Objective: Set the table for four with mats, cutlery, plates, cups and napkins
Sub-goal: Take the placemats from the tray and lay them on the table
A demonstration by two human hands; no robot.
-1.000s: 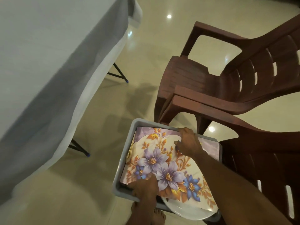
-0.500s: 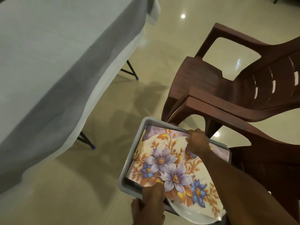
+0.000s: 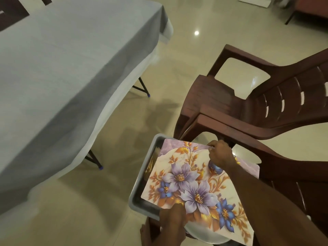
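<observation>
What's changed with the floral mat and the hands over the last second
The floral mat has come up out of the grey tub; its left corner now overhangs the rim. The right hand now pinches its far edge, and the left hand grips the near edge. The white plate below, the brown chairs and the table look unmoved.

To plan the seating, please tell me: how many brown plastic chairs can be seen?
2 clearly: one chair at the right facing the table, and a nearer chair beside the grey tray. More may be hidden outside the view.
</observation>
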